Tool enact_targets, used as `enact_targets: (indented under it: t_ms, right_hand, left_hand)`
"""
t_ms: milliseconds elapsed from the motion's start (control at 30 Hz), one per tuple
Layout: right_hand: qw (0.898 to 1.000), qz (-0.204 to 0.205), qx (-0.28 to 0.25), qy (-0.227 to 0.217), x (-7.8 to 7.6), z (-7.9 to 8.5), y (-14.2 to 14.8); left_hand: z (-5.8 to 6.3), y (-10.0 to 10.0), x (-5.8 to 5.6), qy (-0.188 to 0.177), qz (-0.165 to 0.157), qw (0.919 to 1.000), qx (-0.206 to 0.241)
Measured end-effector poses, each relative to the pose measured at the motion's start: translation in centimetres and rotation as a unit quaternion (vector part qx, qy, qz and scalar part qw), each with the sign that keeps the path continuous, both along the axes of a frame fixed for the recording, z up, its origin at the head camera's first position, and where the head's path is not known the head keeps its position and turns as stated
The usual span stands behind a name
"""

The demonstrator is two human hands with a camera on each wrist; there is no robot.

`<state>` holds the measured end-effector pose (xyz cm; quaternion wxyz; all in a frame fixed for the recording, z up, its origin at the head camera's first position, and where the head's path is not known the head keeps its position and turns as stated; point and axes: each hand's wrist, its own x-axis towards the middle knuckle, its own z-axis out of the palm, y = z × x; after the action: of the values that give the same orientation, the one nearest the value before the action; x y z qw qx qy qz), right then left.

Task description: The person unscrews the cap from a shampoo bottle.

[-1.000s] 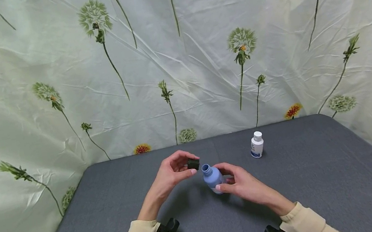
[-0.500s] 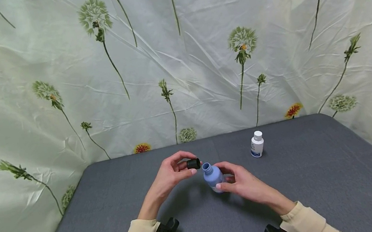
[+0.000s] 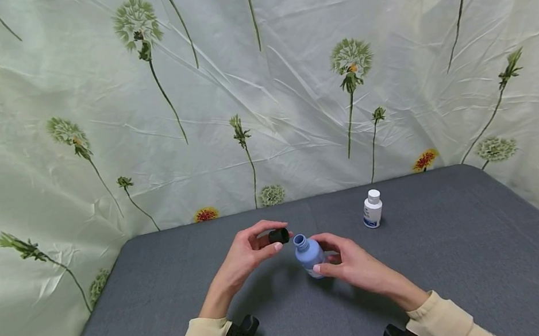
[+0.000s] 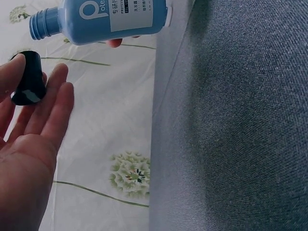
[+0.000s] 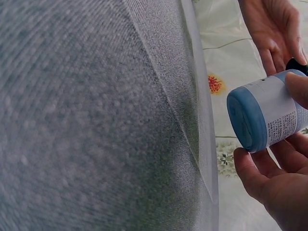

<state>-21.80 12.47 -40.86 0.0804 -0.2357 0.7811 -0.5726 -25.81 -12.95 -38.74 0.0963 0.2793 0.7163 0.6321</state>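
So, Uncapped and Airborne!

The left hand [image 3: 244, 253] pinches the black cap [image 3: 278, 236] between thumb and fingers; the right hand [image 3: 350, 262] curls round the blue bottle [image 3: 310, 256], held clear of the table [image 3: 470, 254], probably to present its open mouth [image 3: 300, 240] to that cap. Only the right wrist view bares its base [image 5: 245, 120]; only the left wrist, its big lettering [image 4: 92, 8].
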Motion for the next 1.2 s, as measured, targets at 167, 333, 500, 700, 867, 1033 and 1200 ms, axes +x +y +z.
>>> enact_targets:
  t_ms: [167,333,500,700,867,1033,1200]
  right_hand:
    - [1.0,-0.002,0.0,0.006,0.0,0.0,0.0]
    - [1.0,-0.006,0.0,0.006,0.0,0.0,0.0]
    - [1.0,-0.005,-0.004,0.002,0.0,-0.1,0.0]
    - [1.0,-0.007,-0.011,0.004,-0.1,-0.3,-0.1]
    - [1.0,-0.008,-0.013,-0.005,-0.1,-0.5,-0.2]
    - [1.0,-0.012,-0.017,-0.01,0.0,-0.5,-0.2]
    - [1.0,-0.012,-0.023,-0.007,0.0,-0.7,-0.3]
  left_hand:
    - [0.0,-0.1,0.0,0.004,0.012,0.9998,-0.018]
    - [-0.1,-0.3,-0.1,0.006,0.029,0.9991,-0.031]
    - [-0.3,-0.4,-0.3,0.008,0.031,0.9988,-0.037]
    - [-0.6,-0.7,-0.6,0.02,0.03,0.9986,-0.039]
    - [-0.9,-0.9,-0.7,0.018,0.035,0.9983,-0.042]
    - [-1.2,-1.0,-0.9,0.015,0.031,0.9985,-0.043]
    - [-0.8,-1.1,-0.7,0.004,0.03,0.9978,-0.06]
